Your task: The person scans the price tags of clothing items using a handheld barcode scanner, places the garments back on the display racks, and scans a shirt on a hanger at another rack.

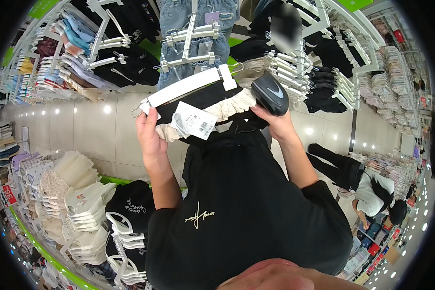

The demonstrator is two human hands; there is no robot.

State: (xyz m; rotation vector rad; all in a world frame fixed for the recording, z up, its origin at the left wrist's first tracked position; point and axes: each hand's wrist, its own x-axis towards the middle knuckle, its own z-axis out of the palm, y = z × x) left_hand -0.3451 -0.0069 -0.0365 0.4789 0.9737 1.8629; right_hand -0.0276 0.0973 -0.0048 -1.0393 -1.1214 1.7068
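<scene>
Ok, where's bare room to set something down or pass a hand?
Widest is the tiled floor, left of the left hand, between hanging clothes and the cream garments. Another floor patch lies right of the right hand, between black clothes and another person's trousers. Crowded: around the denim garments, and between the hands, with the ruffled garment and scanner.

Between the left fingers [152, 117] and the right fingers [259, 112], the garment [198, 99] is black, with a ruffled trim [231, 108] in plain cream. White are the hanger [188, 86] just beyond the trim and the tag [198, 119] nearer the left fingers, the latter printed in black. At the right fingers, the scanner [270, 96] is black with a grey curve. Farther beyond the fingers, shorts [173, 17] show faded blue.
</scene>
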